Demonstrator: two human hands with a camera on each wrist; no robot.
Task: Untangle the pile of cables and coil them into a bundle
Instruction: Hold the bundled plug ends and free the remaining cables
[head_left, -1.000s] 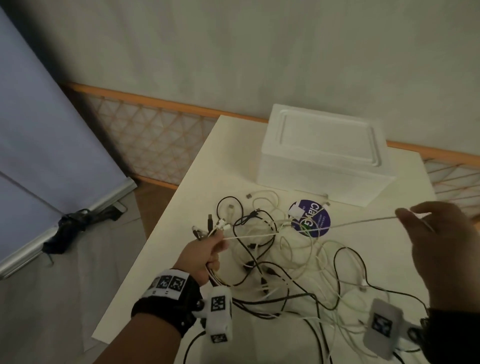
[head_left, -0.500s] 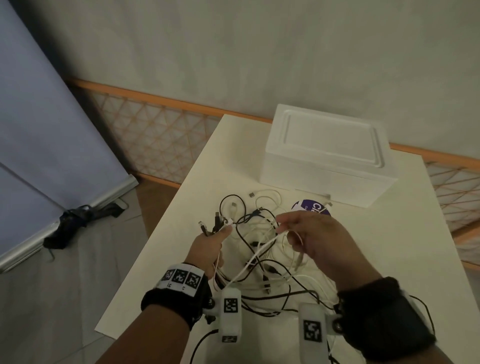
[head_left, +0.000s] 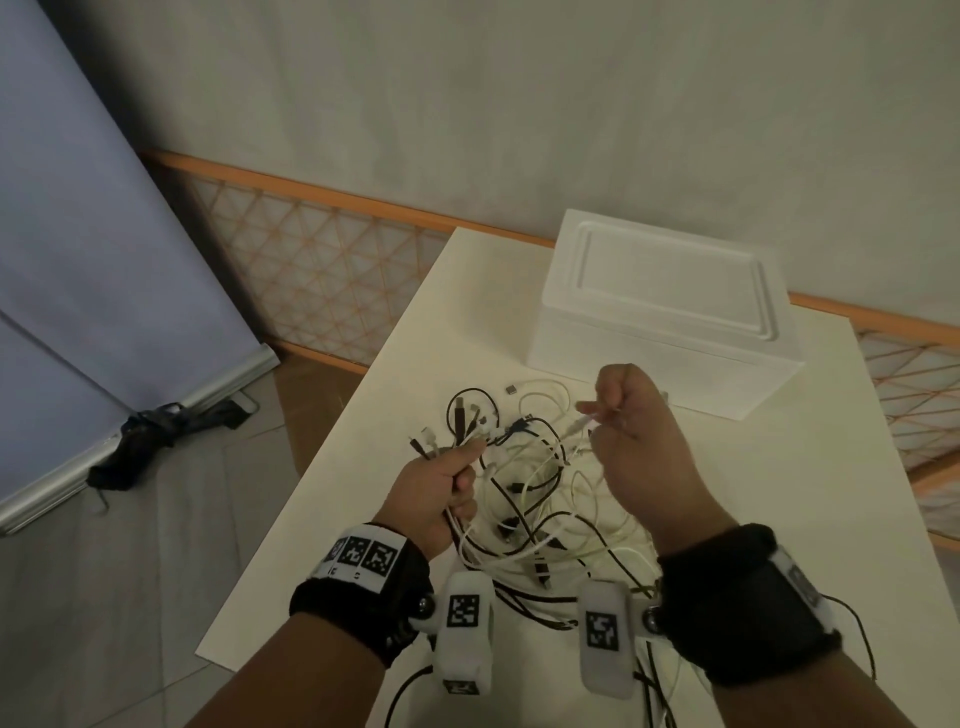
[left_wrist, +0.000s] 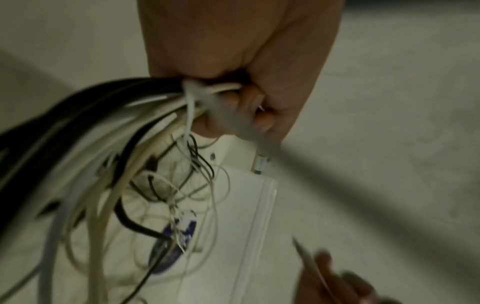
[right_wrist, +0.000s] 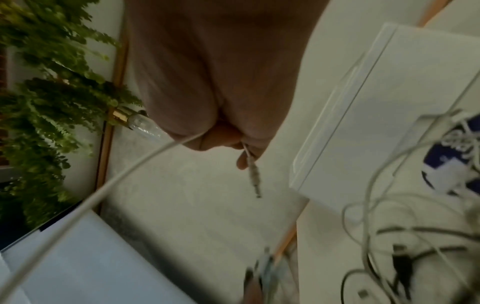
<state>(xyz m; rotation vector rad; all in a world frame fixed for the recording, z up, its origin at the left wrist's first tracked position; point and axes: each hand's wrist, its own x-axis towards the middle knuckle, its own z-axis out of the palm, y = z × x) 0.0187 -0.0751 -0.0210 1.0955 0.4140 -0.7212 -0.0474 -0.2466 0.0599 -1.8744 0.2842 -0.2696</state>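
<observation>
A tangle of black and white cables (head_left: 524, 499) lies on the white table (head_left: 883, 519) in front of me. My left hand (head_left: 441, 483) grips a bunch of these cables (left_wrist: 145, 107) in a fist, with several plug ends sticking up past the fingers. My right hand (head_left: 623, 415) hovers over the pile and pinches a thin white cable (right_wrist: 130, 174) near its small plug (right_wrist: 253, 176), fingers curled. That cable runs back under the right wrist. Loose loops trail toward the table's near edge.
A white foam box (head_left: 670, 317) with its lid on stands at the back of the table, just beyond my right hand. A blue round sticker (left_wrist: 174, 244) lies under the cables. To the left the table edge drops to the floor, by a grey screen (head_left: 78, 234).
My right hand came in from the far right, where it held the white cable stretched out, to a spot over the pile near the box. The left hand has kept its grip.
</observation>
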